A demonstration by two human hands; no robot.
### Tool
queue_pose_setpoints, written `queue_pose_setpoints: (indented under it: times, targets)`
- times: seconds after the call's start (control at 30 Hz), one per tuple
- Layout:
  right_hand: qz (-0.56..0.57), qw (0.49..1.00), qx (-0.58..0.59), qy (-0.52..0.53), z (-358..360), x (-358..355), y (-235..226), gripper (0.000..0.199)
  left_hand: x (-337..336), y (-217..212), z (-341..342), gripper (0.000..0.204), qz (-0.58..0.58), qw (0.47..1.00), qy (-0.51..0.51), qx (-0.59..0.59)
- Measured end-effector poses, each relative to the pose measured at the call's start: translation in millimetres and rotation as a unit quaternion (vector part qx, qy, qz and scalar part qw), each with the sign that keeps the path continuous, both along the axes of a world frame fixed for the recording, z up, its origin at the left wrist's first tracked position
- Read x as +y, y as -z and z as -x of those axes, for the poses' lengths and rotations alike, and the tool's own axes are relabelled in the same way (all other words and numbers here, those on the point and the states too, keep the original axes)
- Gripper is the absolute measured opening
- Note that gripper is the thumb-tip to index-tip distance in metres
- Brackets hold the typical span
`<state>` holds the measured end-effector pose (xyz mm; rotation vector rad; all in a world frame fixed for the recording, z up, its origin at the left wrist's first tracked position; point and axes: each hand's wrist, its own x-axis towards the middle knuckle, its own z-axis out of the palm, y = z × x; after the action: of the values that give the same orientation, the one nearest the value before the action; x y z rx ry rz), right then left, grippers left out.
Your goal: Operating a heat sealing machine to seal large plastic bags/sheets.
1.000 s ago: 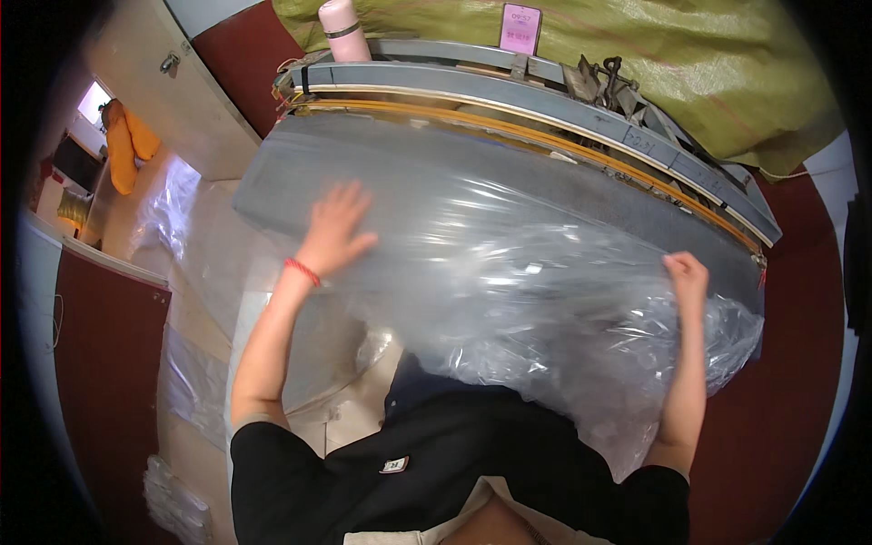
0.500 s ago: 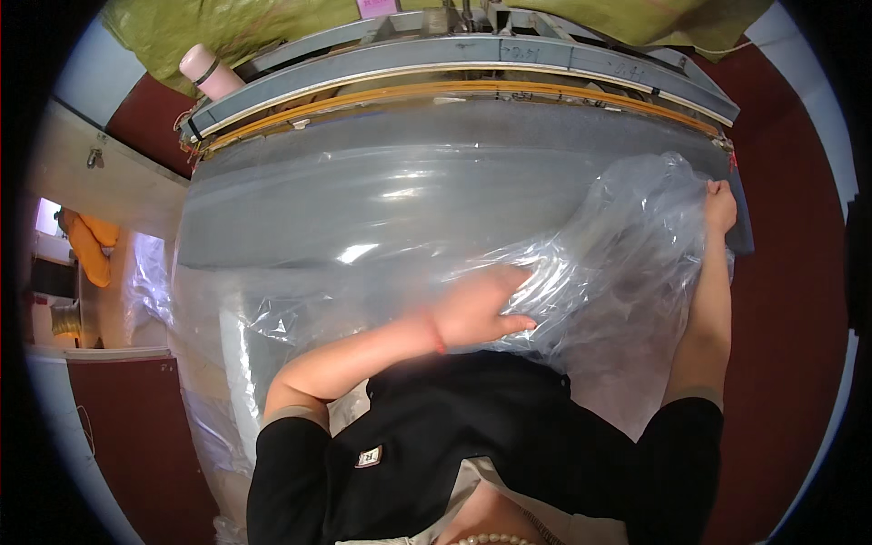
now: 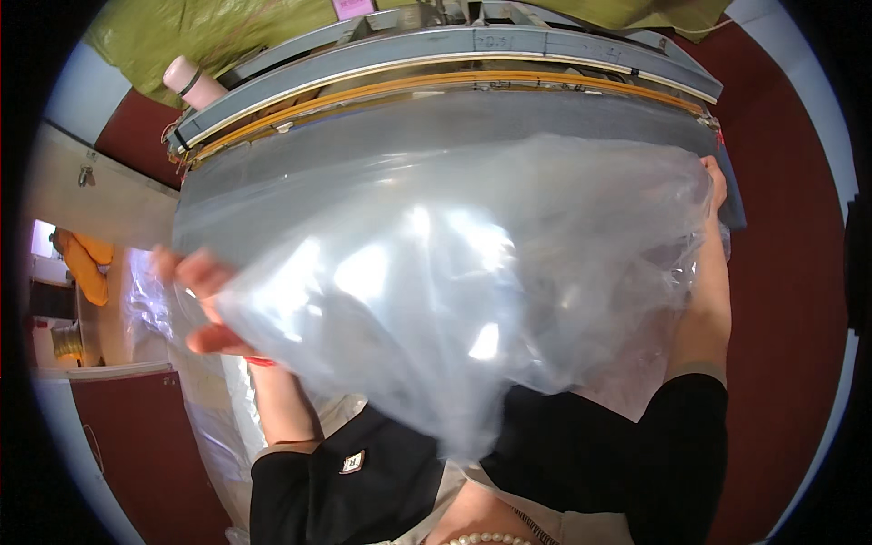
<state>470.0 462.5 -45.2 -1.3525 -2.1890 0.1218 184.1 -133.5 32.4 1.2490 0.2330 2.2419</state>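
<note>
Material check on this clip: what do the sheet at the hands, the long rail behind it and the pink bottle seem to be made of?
Sheet: thin, glossy, see-through plastic film, by its soft creases and bright highlights.
Long rail: probably metal, dull grey, by its straight, rigid, beam-like look.
Pink bottle: smooth; coated metal or plastic, can't tell which.

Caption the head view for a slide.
Clear plastic sheet billowing between left hand and right hand, above a grey work surface.

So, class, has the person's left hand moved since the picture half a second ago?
Yes, leftward: against the pink bottle, the left hand was well to its right, and is now almost straight below it in view.
</note>
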Motion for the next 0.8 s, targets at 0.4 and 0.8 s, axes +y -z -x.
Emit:
queue_pose_setpoints:
  times: [0.4,0.8]
  targets:
    - [-0.03,0.996,-0.062,0.061,-16.9,32.0,15.0,0.031,-45.9,47.7,9.8,0.018,0.39,0.775,-0.477,-0.14]
    - [-0.036,0.997,-0.062,0.029,-13.3,29.3,14.0,0.032,-160.2,69.4,15.9,0.029,0.439,0.599,-0.668,0.05]
